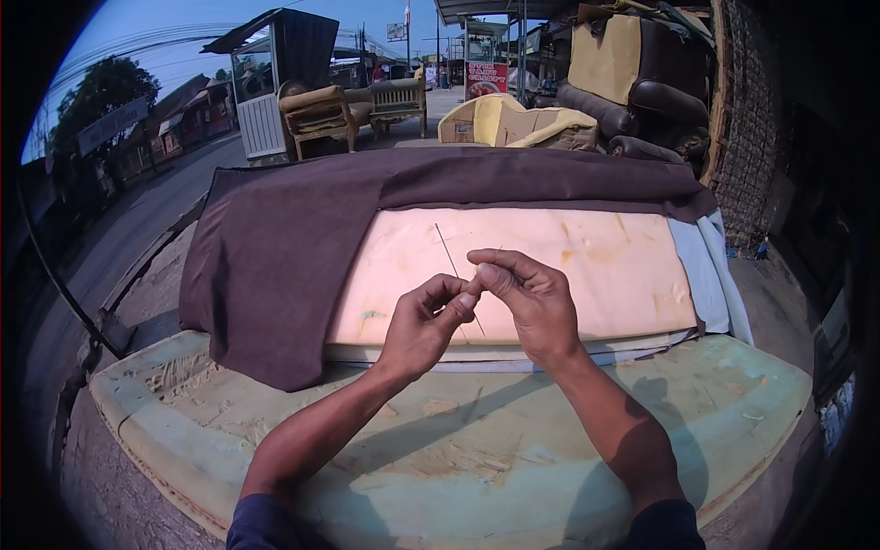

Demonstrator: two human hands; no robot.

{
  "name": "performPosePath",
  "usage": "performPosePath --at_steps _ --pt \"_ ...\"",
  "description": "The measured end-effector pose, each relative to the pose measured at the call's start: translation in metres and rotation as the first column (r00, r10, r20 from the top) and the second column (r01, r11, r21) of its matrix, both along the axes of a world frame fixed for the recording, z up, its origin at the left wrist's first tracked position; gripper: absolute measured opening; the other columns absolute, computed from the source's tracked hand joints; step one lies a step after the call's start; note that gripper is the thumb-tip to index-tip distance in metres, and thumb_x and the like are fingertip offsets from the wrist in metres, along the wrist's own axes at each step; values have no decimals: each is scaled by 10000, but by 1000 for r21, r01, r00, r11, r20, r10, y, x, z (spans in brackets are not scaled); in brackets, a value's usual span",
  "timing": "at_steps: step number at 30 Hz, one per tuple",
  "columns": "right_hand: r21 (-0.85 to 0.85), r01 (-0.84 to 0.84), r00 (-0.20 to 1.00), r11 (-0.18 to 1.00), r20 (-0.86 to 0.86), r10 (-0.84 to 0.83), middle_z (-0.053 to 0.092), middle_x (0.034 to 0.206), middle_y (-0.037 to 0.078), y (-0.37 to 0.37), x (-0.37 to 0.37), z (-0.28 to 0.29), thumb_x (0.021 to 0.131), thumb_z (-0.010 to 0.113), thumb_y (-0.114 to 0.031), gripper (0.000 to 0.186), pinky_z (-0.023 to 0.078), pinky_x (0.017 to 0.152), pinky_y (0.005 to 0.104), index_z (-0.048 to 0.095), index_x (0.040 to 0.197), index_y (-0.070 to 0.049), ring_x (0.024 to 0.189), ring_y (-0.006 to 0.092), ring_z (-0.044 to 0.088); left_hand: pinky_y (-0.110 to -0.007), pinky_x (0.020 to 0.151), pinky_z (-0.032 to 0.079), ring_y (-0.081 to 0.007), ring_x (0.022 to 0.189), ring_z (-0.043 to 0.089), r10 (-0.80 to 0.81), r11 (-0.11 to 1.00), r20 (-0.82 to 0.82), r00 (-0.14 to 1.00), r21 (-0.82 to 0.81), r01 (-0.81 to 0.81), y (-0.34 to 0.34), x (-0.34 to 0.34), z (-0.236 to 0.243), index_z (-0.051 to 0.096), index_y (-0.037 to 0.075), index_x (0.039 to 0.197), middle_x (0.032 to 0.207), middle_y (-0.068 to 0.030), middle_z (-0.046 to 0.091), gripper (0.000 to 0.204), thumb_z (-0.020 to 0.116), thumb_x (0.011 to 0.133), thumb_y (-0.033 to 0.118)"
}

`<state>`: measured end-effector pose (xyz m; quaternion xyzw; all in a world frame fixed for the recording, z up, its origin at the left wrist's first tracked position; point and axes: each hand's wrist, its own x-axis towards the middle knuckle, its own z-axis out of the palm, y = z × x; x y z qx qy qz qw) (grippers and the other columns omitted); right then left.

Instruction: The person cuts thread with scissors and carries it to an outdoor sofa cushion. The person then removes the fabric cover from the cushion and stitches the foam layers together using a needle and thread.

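A long thin upholstery needle (pixel 446 247) slants between my hands, its upper end clear of the fingers and its lower end below them. My left hand (pixel 422 325) pinches it between thumb and fingertips. Right beside it, the thumb and forefinger of my right hand (pixel 541 312) are closed together; anything between them is too fine to make out. Both hands hover over a pale pink foam pad (pixel 587 266). Dark purple-brown fabric (pixel 275 266) is folded back over the pad's left side and far edge.
In front of me lies a worn, pale green foam-covered seat base (pixel 440 486). Light blue cloth (pixel 704 270) hangs at the pad's right end. Wooden armchairs (pixel 316 115), a yellow foam piece (pixel 513 121) and a dark stacked sofa (pixel 669 69) stand beyond. A road (pixel 156 197) runs along the left.
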<state>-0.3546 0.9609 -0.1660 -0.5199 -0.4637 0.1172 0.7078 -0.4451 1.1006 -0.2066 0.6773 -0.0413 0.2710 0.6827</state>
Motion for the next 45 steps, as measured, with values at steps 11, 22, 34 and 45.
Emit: performPosePath --at_steps 11,22,34,45 --pt "-26 -35 987 999 -157 30 686 807 57 2 -1 -3 974 671 -143 175 552 762 264 664 1025 24 771 99 645 -296 678 531 -153 752 644 273 856 270 923 369 -361 6 -4 11 388 -2 1267 994 -140 629 268 426 1008 -56" --pt "-36 62 994 997 -89 -65 679 896 48 6 1 -9 980 661 -233 241 537 731 260 663 1020 5 830 87 637 -280 636 577 -154 770 710 306 807 13 952 526 -267 9 -13 22 576 -21 1253 1024 -132 727 271 529 987 1" --pt "-61 -3 989 998 -146 -6 653 1206 167 7 -4 -16 990 588 -174 192 557 907 353 654 1032 1 1051 214 687 -292 760 593 -167 909 734 365 831 14 931 446 -333 16 5 -1 615 -30 1118 974 -116 741 152 588 976 19" --pt "-46 -10 984 999 -180 2 662 1207 160 8 -3 -16 985 589 -163 196 556 939 363 653 1047 12 1032 201 692 -309 811 619 -158 960 696 272 915 -105 956 336 -223 17 7 -4 612 -33 1150 1038 -113 709 194 539 970 -37"
